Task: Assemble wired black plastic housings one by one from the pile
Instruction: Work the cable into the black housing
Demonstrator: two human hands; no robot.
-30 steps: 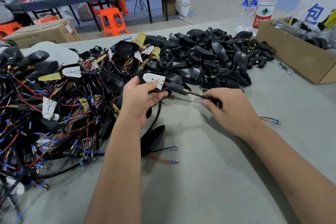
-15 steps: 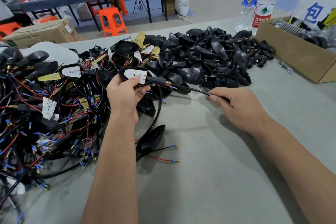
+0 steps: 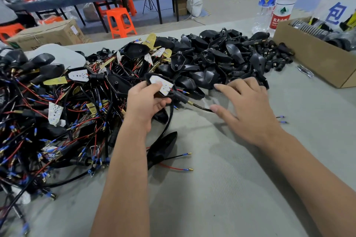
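A tangled heap of wired black plastic housings (image 3: 57, 106) lies left on the grey table (image 3: 221, 188); loose black plastic shells (image 3: 221, 59) behind centre; brown cardboard box (image 3: 316, 59) right.

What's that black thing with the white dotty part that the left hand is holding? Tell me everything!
The wired housing is a pointed black plastic shell, tilted, with a white board of little lights facing up. The left hand grips it above the pile. A black stem with a brass end leads into a black cable toward the open right hand.
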